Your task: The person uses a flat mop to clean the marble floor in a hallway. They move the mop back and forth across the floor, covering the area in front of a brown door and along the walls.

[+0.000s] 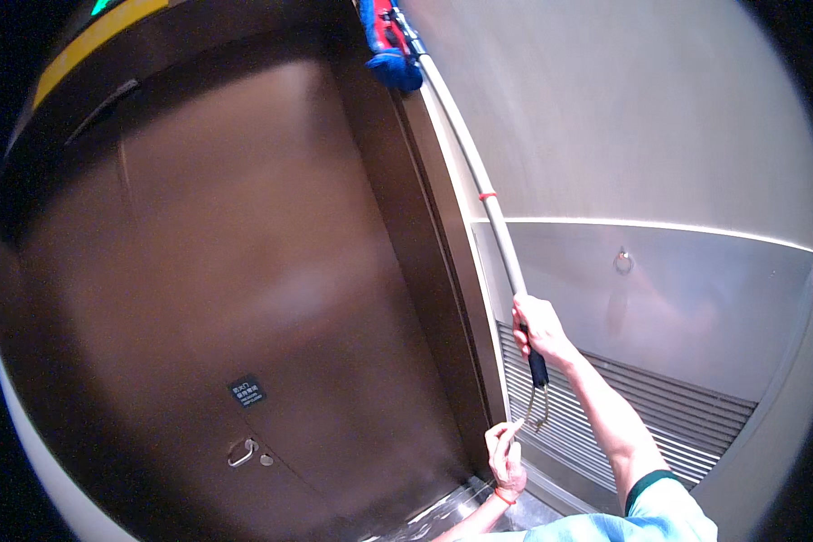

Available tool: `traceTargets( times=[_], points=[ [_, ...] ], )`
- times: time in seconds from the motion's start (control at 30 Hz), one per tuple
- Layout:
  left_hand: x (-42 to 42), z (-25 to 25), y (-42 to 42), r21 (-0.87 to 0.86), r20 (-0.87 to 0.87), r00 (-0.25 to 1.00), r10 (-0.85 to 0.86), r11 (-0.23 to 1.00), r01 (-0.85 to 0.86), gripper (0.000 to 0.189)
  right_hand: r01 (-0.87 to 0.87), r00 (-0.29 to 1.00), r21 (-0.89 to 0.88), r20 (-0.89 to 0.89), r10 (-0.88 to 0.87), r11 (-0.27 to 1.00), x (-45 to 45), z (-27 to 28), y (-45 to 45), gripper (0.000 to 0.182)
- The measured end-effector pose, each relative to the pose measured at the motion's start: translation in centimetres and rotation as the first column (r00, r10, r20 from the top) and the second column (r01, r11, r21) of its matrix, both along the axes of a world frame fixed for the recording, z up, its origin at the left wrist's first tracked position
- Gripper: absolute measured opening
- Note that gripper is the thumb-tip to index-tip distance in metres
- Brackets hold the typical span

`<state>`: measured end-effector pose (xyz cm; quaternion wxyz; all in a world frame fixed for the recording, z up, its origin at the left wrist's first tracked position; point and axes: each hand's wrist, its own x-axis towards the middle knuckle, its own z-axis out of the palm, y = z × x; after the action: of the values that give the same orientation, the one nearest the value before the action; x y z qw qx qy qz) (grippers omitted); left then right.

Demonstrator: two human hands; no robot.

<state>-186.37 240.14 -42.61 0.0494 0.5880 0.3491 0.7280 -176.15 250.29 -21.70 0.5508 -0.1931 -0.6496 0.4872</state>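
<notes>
A long metal pole (471, 156) with a red band runs up the wall beside the door frame. At its top a flat mop head with a blue cloth pad (396, 68) and red plate lies against the top part of the frame. Around the pole's lower part, just above the black grip (537, 369), my right hand (538, 325) is closed. A loop of cord (547, 406) hangs from the grip's end. My left hand (506, 454), with a red band at the wrist, is below; its raised fingertips are at the cord, and whether they pinch it is unclear.
A large brown door (244, 271) with a lever handle (244, 455) and a small dark sign fills the left. Right of the brown frame (440, 217) stands a grey metal wall panel (691, 291) with a ring pull (623, 262) and a louvred vent (677, 400).
</notes>
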Motion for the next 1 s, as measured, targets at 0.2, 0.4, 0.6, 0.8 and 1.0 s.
traceTargets(
  times=[0.2,0.4,0.6,0.8,1.0],
  points=[
    [-4.0,1.4,3.5,-0.015,0.114,0.990,-0.083,0.996,0.085,0.034,-0.086,0.996,-0.137,0.015,0.089,0.987,-1.7,-5.8,3.3,0.047],
    [-5.9,4.7,8.7,-0.049,0.191,0.954,-0.232,0.968,0.246,0.035,-0.003,0.984,-0.403,0.159,0.073,0.915,-0.4,-18.0,1.5,0.051],
    [-1.8,6.9,12.8,-0.029,0.255,0.754,-0.606,0.774,0.632,0.059,0.153,0.943,-0.568,0.328,0.052,0.808,5.4,-27.4,-5.9,0.047],
    [1.5,6.3,10.6,0.027,0.577,0.292,-0.763,0.375,0.926,0.038,0.031,0.987,-0.727,0.128,0.092,0.686,10.0,-33.3,-14.3,0.045],
    [4.4,2.6,6.3,-0.062,0.786,0.194,-0.587,0.237,0.970,0.018,0.570,0.780,-0.499,0.578,-0.240,0.652,13.6,-34.6,-21.0,0.035]
  ],
)
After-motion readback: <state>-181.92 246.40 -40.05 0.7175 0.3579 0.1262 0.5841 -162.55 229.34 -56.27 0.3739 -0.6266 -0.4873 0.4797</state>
